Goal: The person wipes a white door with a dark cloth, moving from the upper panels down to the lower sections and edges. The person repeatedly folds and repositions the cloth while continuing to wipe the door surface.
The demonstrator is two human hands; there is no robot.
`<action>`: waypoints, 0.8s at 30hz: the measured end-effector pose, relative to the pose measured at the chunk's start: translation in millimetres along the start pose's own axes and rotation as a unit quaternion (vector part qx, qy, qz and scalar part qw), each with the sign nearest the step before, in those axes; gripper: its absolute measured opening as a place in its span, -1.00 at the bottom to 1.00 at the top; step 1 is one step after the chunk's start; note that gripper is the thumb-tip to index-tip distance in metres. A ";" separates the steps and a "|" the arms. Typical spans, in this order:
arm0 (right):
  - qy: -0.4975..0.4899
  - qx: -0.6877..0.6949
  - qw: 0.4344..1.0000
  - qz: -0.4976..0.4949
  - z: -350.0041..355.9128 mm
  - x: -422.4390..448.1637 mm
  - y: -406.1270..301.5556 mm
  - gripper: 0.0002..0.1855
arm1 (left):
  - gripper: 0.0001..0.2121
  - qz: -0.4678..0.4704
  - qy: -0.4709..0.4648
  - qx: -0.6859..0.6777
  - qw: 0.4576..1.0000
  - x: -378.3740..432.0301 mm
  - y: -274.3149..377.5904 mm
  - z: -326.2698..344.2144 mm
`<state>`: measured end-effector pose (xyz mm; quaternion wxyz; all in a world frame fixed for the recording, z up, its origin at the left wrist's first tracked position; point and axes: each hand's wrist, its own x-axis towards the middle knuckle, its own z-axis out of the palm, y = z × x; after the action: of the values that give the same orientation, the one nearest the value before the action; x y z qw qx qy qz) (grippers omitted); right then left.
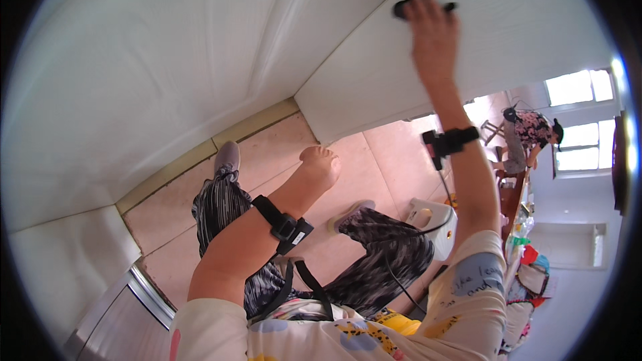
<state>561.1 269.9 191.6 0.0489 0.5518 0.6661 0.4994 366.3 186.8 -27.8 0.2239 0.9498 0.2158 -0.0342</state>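
My right hand (432,35) is raised against a white wood-grained panel (361,75), with its fingers closed over a small black object (401,9). The object sticks out on both sides of the fingers; blur and the hand hide what it is. Lower down, my left hand (321,163) hangs above the tiled floor with its fingers curled in, and nothing shows in it. Black straps with small devices sit on both forearms, and a cable (446,185) runs from the right one.
A large white surface (165,60) meets the panel at a corner. Behind me on the pink tiles (376,160) stands a white plastic stool (441,225). Further right, a person (529,130) leans over a long cluttered table (516,200) near windows (577,145).
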 end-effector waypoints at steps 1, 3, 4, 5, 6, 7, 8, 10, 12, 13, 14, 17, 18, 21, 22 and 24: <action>0.008 0.030 0.999 -0.029 18.9 -13.6 -16.8 -0.58 | -0.80 0.014 0.047 -0.008 0.999 -1.7 2.9 3.4; -0.054 0.067 0.995 -0.045 41.0 -30.1 -55.8 -0.60 | -0.81 0.033 0.146 -0.021 0.989 -8.4 5.7 -1.5; -0.083 0.076 0.992 -0.050 50.2 -39.4 -73.3 -0.60 | -0.83 -0.003 0.067 -0.090 0.994 -6.3 10.4 -17.9; -0.108 0.085 0.989 -0.059 60.0 -48.3 -86.9 -0.60 | -0.83 0.005 0.090 -0.088 0.992 -7.6 10.4 -19.6; -0.122 0.127 0.981 -0.079 67.4 -61.8 -96.9 -0.60 | -0.84 0.013 0.117 -0.084 0.990 -10.9 8.9 -20.3; -0.152 0.093 0.977 -0.121 73.8 -77.3 -110.0 -0.60 | -0.84 0.017 0.139 -0.077 0.987 -11.9 6.3 -22.4; -0.170 0.093 0.971 -0.139 81.0 -94.5 -121.2 -0.61 | -0.84 -0.014 0.065 -0.082 0.994 -13.2 6.1 -32.1; -0.184 0.101 0.963 -0.168 76.2 -124.8 -138.2 -0.64 | -0.84 -0.033 0.048 -0.062 0.996 -13.7 0.1 -29.7; -0.200 0.141 0.954 -0.173 82.7 -174.9 -144.8 -0.69 | -0.84 -0.031 0.031 -0.051 0.998 -11.1 1.0 -27.7; -0.254 0.157 0.939 -0.173 76.2 -188.8 -147.0 -0.70 | -0.84 -0.029 0.023 -0.050 0.998 -9.3 0.5 -27.1; -0.309 0.171 0.920 -0.168 67.0 -203.0 -146.6 -0.72 | -0.83 -0.022 0.013 -0.046 0.999 -8.4 3.0 -27.5; -0.428 0.380 0.817 0.071 27.9 -245.4 -141.3 -0.74 | -0.78 -0.017 -0.002 -0.033 0.999 -12.2 5.2 -36.6; -0.489 0.471 0.713 0.173 22.3 -259.8 -134.4 -0.72 | -0.74 -0.025 -0.034 -0.027 0.999 -6.7 4.6 -37.6; -0.462 0.685 0.291 0.482 -31.8 -264.7 -109.6 -0.69 | -0.69 0.010 0.038 -0.002 0.999 -5.4 -3.7 -36.4; -0.409 0.719 0.232 0.511 -54.8 -259.9 -98.6 -0.68 | -0.67 -0.007 0.043 -0.016 0.999 -3.5 1.6 -45.7; -0.281 0.783 0.106 0.544 -98.0 -255.0 -82.5 -0.67 | -0.63 -0.043 0.042 -0.047 0.997 -3.4 17.7 -59.5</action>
<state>542.6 19.0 56.9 -0.5113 0.5996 0.1477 -0.5977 368.9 197.4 33.3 0.2575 0.9285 0.2674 0.0062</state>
